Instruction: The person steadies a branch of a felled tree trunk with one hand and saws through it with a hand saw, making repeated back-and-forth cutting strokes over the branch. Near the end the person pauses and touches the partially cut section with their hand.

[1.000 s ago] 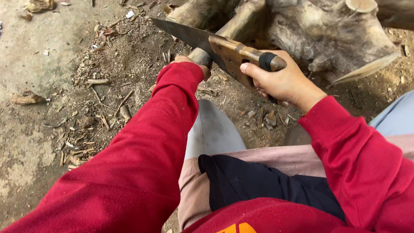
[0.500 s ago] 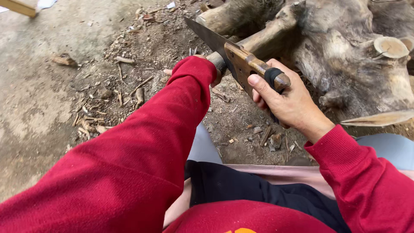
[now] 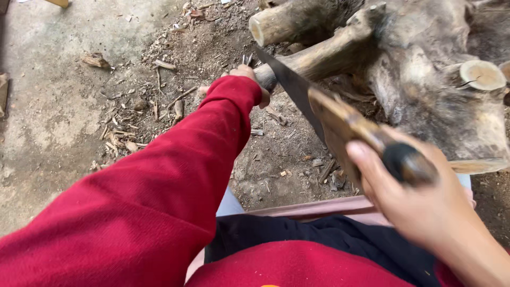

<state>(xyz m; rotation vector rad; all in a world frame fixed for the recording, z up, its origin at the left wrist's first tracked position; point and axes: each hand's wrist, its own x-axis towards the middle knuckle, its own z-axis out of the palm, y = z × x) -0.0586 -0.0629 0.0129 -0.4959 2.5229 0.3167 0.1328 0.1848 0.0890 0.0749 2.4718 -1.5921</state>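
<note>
My left hand, at the end of a red sleeve, grips the cut end of a long wooden branch that juts out from a big gnarled stump. My right hand is shut on the dark round handle of a cleaver with a broad dark blade and a wooden grip. The blade is raised and tilted, its tip close to the branch just right of my left hand. The right hand and the cleaver are blurred.
Wood chips and splinters litter the dirt left of the branch. Bare concrete floor lies at the left. Another cut log sticks out above the branch. My lap, in dark and pink cloth, fills the bottom.
The right hand has drawn the cleaver back and up toward me, away from the branch. The view has shifted, so the stump now shows higher and closer. The left hand keeps its grip.
</note>
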